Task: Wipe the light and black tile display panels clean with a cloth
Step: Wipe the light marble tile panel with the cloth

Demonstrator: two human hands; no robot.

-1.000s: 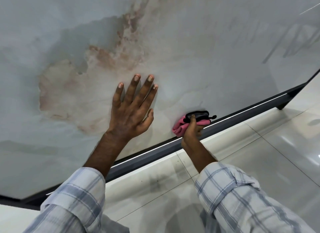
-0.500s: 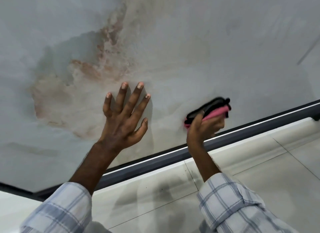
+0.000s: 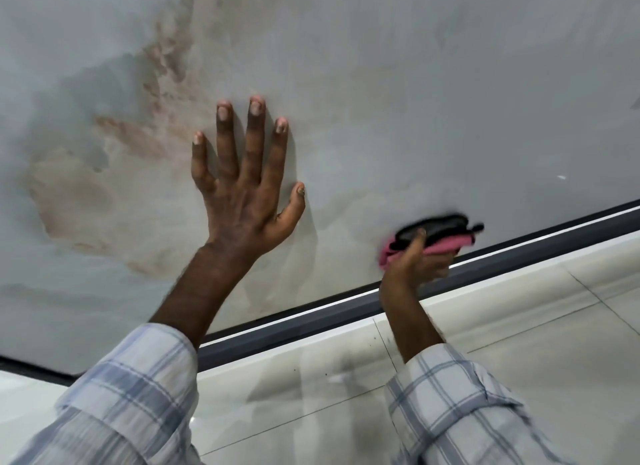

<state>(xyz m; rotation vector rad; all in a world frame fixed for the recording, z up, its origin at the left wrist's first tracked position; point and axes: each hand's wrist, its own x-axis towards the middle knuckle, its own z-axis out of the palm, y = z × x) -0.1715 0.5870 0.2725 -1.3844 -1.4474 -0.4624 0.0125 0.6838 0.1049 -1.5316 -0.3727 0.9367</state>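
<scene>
Sliding back down, the right grip point(image 3: 415, 267) clutches the pink-and-black cloth point(image 3: 445, 247) against the light panel point(image 3: 415, 101), at 4 o'clock from the left grip point(image 3: 242, 201). That left grip lies flat on the panel, fingers spread.

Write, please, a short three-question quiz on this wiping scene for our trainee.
1. True or false: the left hand lies flat, fingers spread, on the light panel.
2. Which hand holds the cloth? A. left hand B. right hand
3. Fill in: the cloth meets the light panel near its ___ edge, just above the dark frame.
Key: 1 true; 2 B; 3 lower.
</scene>
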